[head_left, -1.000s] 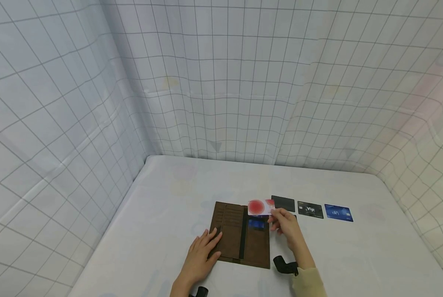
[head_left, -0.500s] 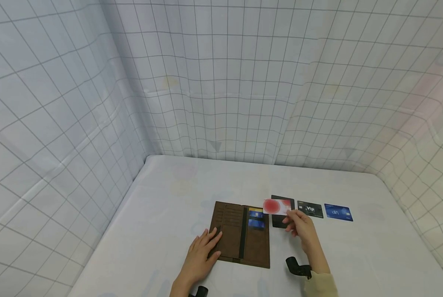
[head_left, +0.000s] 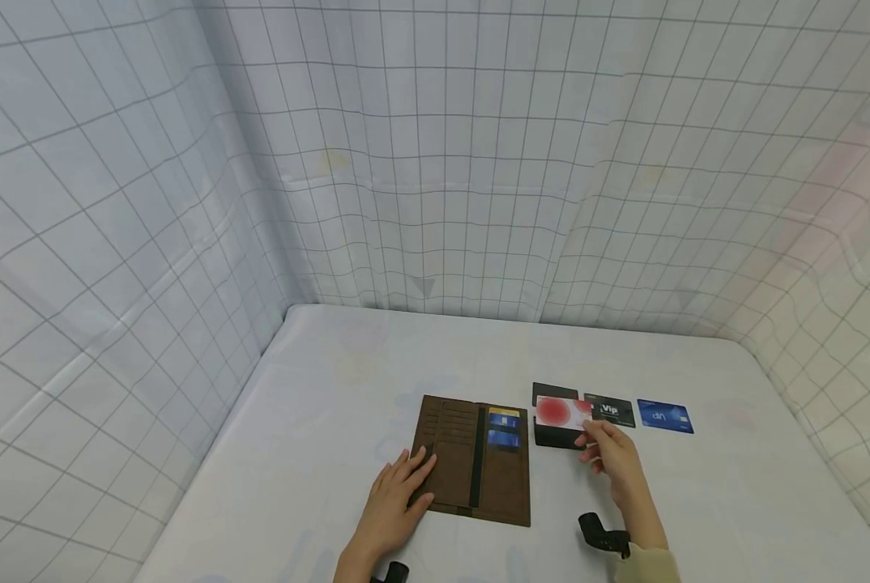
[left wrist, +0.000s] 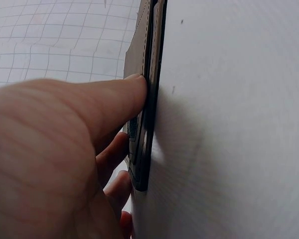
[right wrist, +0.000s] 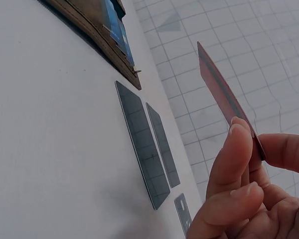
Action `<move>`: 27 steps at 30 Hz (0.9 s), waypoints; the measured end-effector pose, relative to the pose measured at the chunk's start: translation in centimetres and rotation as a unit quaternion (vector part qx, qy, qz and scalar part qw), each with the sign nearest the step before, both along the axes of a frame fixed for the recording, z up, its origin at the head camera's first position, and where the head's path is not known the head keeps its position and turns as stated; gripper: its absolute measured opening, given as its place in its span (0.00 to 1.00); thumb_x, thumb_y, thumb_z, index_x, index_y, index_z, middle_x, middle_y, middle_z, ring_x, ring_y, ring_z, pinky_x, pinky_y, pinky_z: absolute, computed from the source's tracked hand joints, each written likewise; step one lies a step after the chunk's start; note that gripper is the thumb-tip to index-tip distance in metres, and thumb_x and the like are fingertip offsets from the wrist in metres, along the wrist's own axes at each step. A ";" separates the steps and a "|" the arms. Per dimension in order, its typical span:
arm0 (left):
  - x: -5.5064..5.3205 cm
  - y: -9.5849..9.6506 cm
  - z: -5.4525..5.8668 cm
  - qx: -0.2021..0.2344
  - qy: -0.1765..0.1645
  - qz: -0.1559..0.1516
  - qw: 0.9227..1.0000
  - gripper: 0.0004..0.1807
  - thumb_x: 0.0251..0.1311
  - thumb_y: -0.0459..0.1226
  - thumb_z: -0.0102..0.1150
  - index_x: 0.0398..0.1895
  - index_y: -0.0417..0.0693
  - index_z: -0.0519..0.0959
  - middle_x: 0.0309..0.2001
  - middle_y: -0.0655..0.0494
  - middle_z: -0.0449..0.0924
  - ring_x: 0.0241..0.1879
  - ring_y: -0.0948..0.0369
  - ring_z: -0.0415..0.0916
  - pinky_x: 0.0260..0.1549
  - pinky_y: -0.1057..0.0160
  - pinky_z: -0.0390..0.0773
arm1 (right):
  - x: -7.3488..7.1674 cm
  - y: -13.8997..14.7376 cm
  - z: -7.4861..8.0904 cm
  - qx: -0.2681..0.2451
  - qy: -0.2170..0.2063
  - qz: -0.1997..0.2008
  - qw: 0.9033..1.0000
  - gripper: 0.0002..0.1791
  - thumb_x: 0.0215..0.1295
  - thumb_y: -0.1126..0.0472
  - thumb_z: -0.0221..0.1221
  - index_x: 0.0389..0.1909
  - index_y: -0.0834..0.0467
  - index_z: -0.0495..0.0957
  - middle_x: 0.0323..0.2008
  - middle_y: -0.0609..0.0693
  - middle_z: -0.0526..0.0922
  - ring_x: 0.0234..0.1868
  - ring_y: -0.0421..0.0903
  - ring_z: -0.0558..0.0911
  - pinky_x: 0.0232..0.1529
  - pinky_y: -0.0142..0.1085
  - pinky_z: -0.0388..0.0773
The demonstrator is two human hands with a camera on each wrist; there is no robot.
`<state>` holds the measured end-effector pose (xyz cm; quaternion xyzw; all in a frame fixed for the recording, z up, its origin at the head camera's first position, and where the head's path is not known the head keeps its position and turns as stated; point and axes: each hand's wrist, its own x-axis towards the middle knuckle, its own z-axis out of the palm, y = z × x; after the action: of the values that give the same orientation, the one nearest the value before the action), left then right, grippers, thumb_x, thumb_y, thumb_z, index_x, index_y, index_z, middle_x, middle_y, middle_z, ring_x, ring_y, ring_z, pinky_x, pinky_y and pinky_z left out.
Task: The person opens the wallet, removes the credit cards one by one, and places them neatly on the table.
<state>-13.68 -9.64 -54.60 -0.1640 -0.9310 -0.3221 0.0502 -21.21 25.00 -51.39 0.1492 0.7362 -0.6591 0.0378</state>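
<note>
A brown wallet (head_left: 453, 470) lies unfolded on the white table, with blue cards (head_left: 504, 439) tucked into the slots of its right half. My left hand (head_left: 394, 506) rests on the wallet's lower left edge, fingers extended; the left wrist view shows the thumb along that edge. Between thumb and fingers, my right hand (head_left: 613, 457) pinches one end of a red and white card (head_left: 555, 412). That card is raised above the table, tilted in the right wrist view. Below it lie two dark cards, the nearer one (right wrist: 143, 144) and the farther one (right wrist: 163, 144).
Right of the dark cards lie a black Vip card (head_left: 610, 410) and a blue card (head_left: 665, 416), in a row on the white table (head_left: 333, 380). White grid-patterned curtains (head_left: 435, 162) hang behind the table and at both sides.
The right hand has carried the red and white card rightward, from over the wallet to over the dark cards. Blue cards in the wallet now show fully. The left hand has stayed put.
</note>
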 end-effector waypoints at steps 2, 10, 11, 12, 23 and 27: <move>0.0 0.0 0.0 0.000 0.001 0.000 1.000 0.27 0.66 0.43 0.54 0.67 0.46 0.68 0.67 0.45 0.62 0.68 0.43 0.52 0.63 0.38 0.49 | 0.2 0.2 0.0 -0.001 0.001 -0.004 1.000 0.19 0.71 0.52 0.51 0.44 0.67 0.74 0.26 0.48 0.79 0.22 0.42 0.76 0.20 0.31 0.69; 0.0 0.0 0.0 -0.002 0.004 0.002 1.000 0.27 0.66 0.44 0.53 0.66 0.45 0.69 0.67 0.45 0.62 0.68 0.43 0.52 0.63 0.38 0.49 | 0.7 1.3 0.0 0.001 -0.002 -0.018 1.000 0.19 0.72 0.53 0.50 0.47 0.67 0.72 0.26 0.46 0.80 0.22 0.41 0.76 0.20 0.30 0.69; 0.0 0.0 0.0 -0.002 0.004 0.002 1.000 0.27 0.66 0.44 0.53 0.66 0.45 0.69 0.67 0.45 0.62 0.68 0.43 0.52 0.63 0.38 0.49 | 0.7 1.5 0.0 0.002 -0.002 -0.020 1.000 0.19 0.72 0.53 0.50 0.47 0.68 0.72 0.26 0.46 0.80 0.22 0.41 0.76 0.20 0.30 0.69; 0.0 0.0 0.0 -0.003 0.005 0.002 1.000 0.27 0.66 0.43 0.53 0.66 0.45 0.69 0.67 0.45 0.62 0.68 0.43 0.52 0.62 0.38 0.49 | 0.8 1.6 0.0 0.003 -0.002 -0.022 1.000 0.19 0.72 0.54 0.50 0.47 0.68 0.72 0.26 0.46 0.80 0.22 0.40 0.76 0.20 0.30 0.69; 0.0 0.0 -0.1 -0.003 0.005 0.001 1.000 0.27 0.67 0.44 0.53 0.66 0.46 0.69 0.67 0.45 0.62 0.68 0.43 0.52 0.63 0.38 0.49 | 1.1 3.2 -0.2 0.021 -0.018 -0.036 0.999 0.20 0.72 0.53 0.50 0.47 0.69 0.71 0.25 0.44 0.79 0.22 0.41 0.76 0.21 0.31 0.69; 0.0 0.0 -0.2 -0.003 0.004 0.001 1.000 0.27 0.67 0.45 0.52 0.67 0.46 0.68 0.67 0.45 0.62 0.68 0.43 0.52 0.63 0.37 0.48 | 1.4 3.6 -0.3 0.025 -0.028 -0.038 0.999 0.21 0.72 0.52 0.50 0.47 0.69 0.70 0.25 0.43 0.79 0.23 0.41 0.76 0.21 0.32 0.69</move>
<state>-13.73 -9.66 -54.75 -0.1649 -0.9318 -0.3187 0.0540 -19.79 28.63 -51.74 0.1963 0.7452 -0.6366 0.0298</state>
